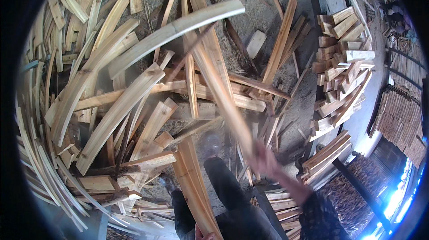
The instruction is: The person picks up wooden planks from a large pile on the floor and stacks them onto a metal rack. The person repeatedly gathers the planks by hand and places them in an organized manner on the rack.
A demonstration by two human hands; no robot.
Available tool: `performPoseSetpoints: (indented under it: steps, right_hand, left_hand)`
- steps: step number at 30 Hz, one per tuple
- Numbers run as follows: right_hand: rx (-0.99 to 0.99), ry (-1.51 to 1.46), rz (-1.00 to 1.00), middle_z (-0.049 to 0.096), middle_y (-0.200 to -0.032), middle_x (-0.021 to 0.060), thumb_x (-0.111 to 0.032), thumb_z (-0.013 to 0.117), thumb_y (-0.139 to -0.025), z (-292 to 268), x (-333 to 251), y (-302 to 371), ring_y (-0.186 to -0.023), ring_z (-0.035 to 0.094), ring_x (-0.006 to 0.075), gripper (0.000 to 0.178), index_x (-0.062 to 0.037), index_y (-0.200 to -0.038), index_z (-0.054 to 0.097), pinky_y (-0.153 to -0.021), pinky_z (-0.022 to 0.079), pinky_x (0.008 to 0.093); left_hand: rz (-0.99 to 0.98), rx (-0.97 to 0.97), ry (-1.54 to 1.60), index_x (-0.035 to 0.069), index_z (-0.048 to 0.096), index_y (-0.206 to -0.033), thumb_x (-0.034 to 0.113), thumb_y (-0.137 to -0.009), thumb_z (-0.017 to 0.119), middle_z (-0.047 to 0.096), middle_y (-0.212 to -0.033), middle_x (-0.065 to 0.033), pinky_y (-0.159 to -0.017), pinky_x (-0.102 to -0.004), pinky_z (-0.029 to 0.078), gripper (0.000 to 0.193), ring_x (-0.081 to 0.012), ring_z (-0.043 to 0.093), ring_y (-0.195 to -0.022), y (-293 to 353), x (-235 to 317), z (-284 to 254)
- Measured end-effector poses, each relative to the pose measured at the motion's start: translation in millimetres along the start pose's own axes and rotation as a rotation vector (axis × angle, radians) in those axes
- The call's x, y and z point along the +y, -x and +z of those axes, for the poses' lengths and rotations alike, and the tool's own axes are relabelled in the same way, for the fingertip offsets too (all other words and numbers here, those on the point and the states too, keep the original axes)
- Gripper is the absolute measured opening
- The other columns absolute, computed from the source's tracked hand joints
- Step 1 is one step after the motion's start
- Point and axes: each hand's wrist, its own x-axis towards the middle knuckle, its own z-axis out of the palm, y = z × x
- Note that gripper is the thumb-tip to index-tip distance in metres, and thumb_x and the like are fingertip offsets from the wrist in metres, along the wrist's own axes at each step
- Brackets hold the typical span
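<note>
My right hand (pixel 267 163), smeared a little by motion, is closed round the near end of a long wooden board (pixel 223 92). The board slants up and away to the left, over the scattered wood. Low in the view, my left hand (pixel 204 236) shows only in part, its fingers wrapped round the lower end of a couple of wooden planks (pixel 193 182) held together. Those planks stand tilted in front of my legs. Beyond both hands, a pale curved board (pixel 178 26) lies across the loose pile.
Loose boards (pixel 120 119) and offcuts cover the dusty floor (pixel 272 12) ahead and left. Stacked short pieces (pixel 342 70) stand at the right on a ledge, with more boards (pixel 326 155) nearer me. Long thin strips (pixel 40 159) curve along the left. A dark metal bar (pixel 362 195) is at lower right.
</note>
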Motion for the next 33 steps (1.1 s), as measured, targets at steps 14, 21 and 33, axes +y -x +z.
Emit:
performPoseSetpoints:
  steps: [14, 21, 33]
  right_hand:
    - [-0.583, 1.210, -0.006, 0.049, -0.110, 0.0226, -0.040, 0.057, -0.076, 79, 76, 134, -0.098, 0.052, 0.0351, 0.065, -0.0021, -0.124, 0.033, -0.084, 0.041, 0.0423]
    - [0.728, 1.230, -0.916, 0.053, -0.097, 0.0214, -0.037, 0.060, -0.076, 33, -76, -159, -0.087, 0.056, 0.0330, 0.057, -0.0030, -0.117, 0.038, -0.066, 0.046, 0.0450]
    - [-0.109, 1.057, 0.197, 0.050, -0.104, 0.0115, -0.025, 0.053, -0.082, 106, 81, 224, -0.098, 0.047, 0.0172, 0.045, -0.0014, -0.118, 0.040, -0.084, 0.039, 0.0294]
  left_hand:
    - [-0.007, -0.035, 0.018, 0.012, 0.025, -0.131, 0.003, -0.076, 0.060, 0.048, -0.112, -0.0114, -0.079, -0.0336, 0.045, 0.066, -0.0206, 0.051, -0.098, 14, 6, 2]
    - [-0.018, 0.007, 0.013, 0.013, 0.024, -0.132, 0.003, -0.076, 0.060, 0.048, -0.111, -0.0113, -0.078, -0.0333, 0.046, 0.067, -0.0204, 0.051, -0.097, 0, 2, -17]
    - [0.128, -0.050, 0.086, 0.014, 0.022, -0.133, 0.003, -0.077, 0.060, 0.048, -0.111, -0.0112, -0.076, -0.0326, 0.046, 0.069, -0.0202, 0.052, -0.096, 13, 3, -7]
